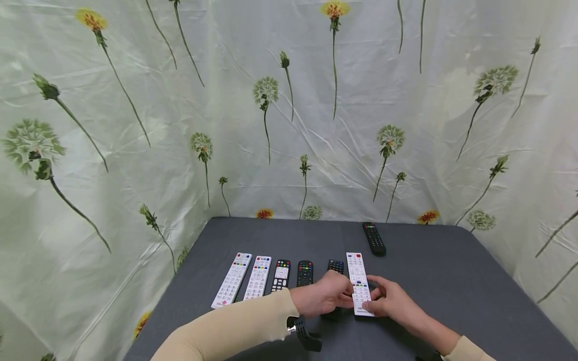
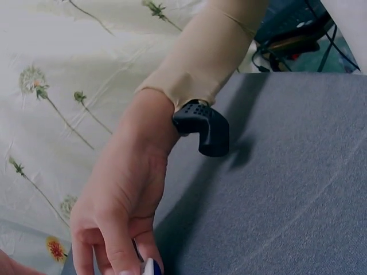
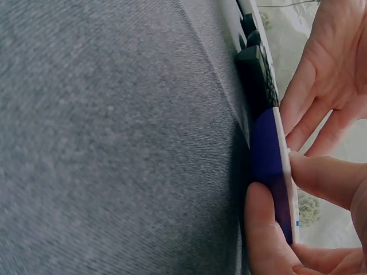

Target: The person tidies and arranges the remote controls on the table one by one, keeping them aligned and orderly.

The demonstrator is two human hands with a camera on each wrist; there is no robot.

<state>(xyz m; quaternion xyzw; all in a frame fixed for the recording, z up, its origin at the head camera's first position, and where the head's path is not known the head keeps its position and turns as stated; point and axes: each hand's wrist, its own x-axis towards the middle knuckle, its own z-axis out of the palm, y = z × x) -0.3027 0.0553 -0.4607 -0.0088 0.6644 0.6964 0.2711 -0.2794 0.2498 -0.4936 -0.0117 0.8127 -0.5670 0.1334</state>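
A white remote control [image 1: 357, 276] with a dark blue underside is between both hands, close over the table. My right hand [image 1: 392, 302] grips its near right part: in the right wrist view the thumb lies on the white face and a finger on the blue back [image 3: 268, 149]. My left hand [image 1: 326, 293] is at its left edge with bent fingers, pinching a white and blue end [image 2: 150, 268] in the left wrist view. A black remote control [image 1: 335, 267] lies just left of the white one, partly hidden by the left hand.
To the left lie two white remotes [image 1: 232, 278] [image 1: 258, 277], a black remote with a white pad [image 1: 281, 275] and a black remote [image 1: 305, 273], in a row. Another black remote [image 1: 374, 238] lies farther back. A flowered curtain [image 1: 289, 130] stands behind the dark grey table [image 1: 456, 286].
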